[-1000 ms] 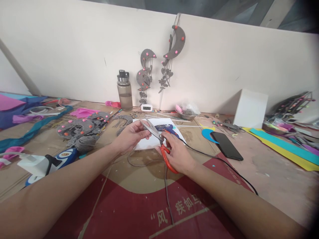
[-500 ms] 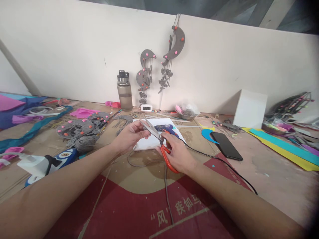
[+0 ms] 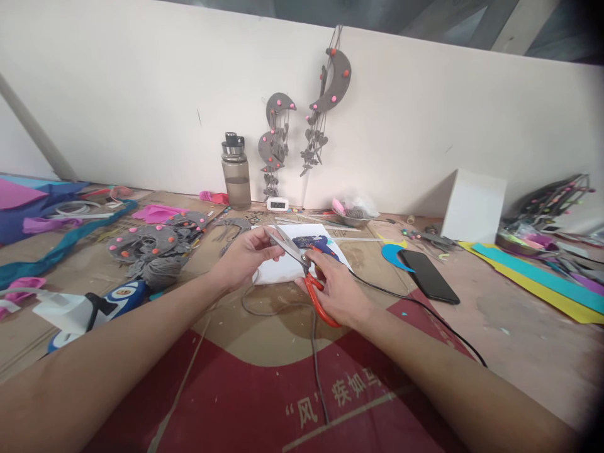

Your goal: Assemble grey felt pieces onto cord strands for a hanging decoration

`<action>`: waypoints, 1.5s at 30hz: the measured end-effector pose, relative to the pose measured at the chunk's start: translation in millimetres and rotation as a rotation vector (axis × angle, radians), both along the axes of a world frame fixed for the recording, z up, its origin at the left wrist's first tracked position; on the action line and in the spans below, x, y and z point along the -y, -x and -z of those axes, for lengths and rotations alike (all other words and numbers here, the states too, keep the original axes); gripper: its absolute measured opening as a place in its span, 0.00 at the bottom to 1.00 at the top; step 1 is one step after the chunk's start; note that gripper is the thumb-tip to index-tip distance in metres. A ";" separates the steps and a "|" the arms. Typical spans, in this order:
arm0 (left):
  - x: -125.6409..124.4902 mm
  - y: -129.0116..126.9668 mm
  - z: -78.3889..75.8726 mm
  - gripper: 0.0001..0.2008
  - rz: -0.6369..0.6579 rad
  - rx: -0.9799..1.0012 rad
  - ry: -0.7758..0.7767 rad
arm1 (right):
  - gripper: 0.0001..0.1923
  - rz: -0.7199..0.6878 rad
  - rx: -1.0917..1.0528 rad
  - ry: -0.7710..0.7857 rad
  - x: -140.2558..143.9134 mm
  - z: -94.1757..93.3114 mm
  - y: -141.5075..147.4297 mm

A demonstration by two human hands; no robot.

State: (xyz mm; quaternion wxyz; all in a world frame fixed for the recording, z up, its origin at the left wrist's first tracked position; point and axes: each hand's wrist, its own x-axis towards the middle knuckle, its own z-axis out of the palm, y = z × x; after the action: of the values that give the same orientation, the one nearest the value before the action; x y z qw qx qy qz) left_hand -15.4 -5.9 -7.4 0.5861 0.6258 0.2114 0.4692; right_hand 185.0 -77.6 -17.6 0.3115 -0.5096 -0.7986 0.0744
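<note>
Orange-handled scissors are in my right hand, whose fingers are wrapped round the handles. The blades point up and left, slightly apart, and reach the fingertips of my left hand. That hand is closed in a pinch on a grey yarn cord; the gripped bit is mostly hidden by the fingers. The cord hangs below, loops across the cardboard and trails toward me. Behind the hands lies a white sheet with a dark blue glue gun on it, partly covered by the scissors and right hand.
Left are grey felt crescents with pompoms, a yarn ball and a power strip. A bottle and small clock stand behind. Right lie a blue paper crescent, a phone and a black cable.
Almost nothing differs. The scissor handles and my right hand have shifted very slightly, while my left hand keeps its pinch in the same place.
</note>
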 end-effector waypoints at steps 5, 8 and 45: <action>-1.4 0.7 1.6 0.07 -0.011 -0.007 -0.018 | 0.23 0.028 0.028 -0.011 0.4 0.2 0.1; -2.3 2.5 1.3 0.07 -0.021 -0.027 -0.031 | 0.22 0.041 0.052 -0.027 0.6 0.6 -0.1; -5.6 9.3 -6.1 0.16 -0.079 0.002 0.049 | 0.21 0.064 0.128 -0.087 -1.5 0.6 -5.2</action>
State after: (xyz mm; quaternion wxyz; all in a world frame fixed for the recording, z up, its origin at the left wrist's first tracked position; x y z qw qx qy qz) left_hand -24.7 -0.3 -1.3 0.5825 0.6019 0.2470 0.4872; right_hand 190.3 -76.0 -18.2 0.2838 -0.5245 -0.8027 -0.0031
